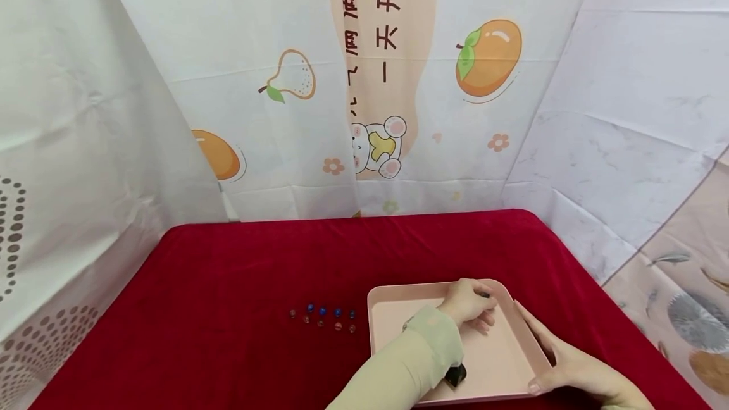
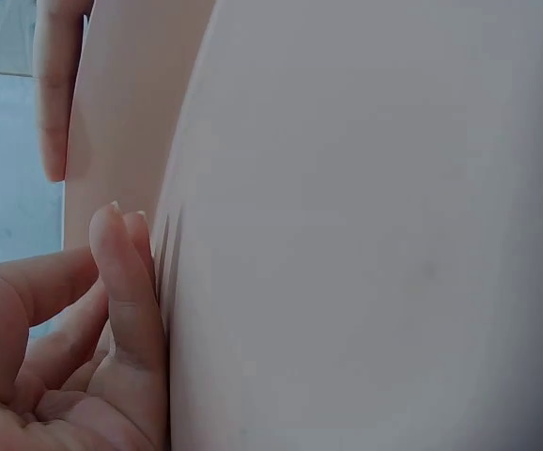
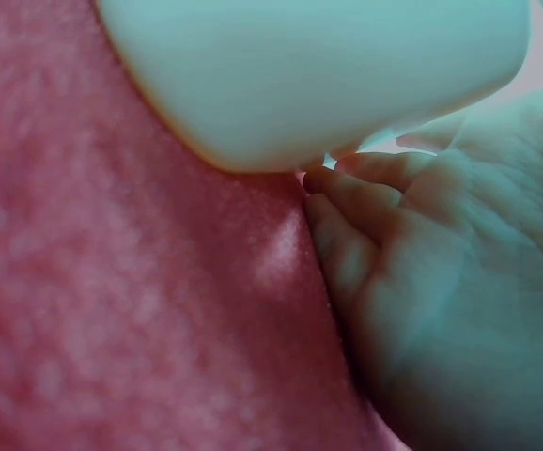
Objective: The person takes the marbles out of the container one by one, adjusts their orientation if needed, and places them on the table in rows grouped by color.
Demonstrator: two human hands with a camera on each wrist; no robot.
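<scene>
My left hand [image 1: 468, 304] reaches into a shallow pink tray [image 1: 501, 359], its fingers curled with thumb and fingertips drawn together. It pinches a small dark thing [image 1: 484, 295], which shows at the fingers in the head view; its kind I cannot tell. In the left wrist view the curled fingers [image 2: 131, 319] lie right against the pale tray floor [image 2: 365, 225]. My right hand [image 1: 560, 359] holds the tray at its right side, thumb on the near right corner and fingers along the outer wall. In the right wrist view its fingertips are at the tray's lower edge.
Left of the tray, two rows of small glassy beads lie on the red cloth [image 1: 228, 309]: several blue beads [image 1: 323, 310] behind, several clear pinkish beads [image 1: 338, 326] in front. A black block [image 1: 455, 375] shows beneath the left sleeve. Printed curtains [image 1: 285, 144] enclose the table.
</scene>
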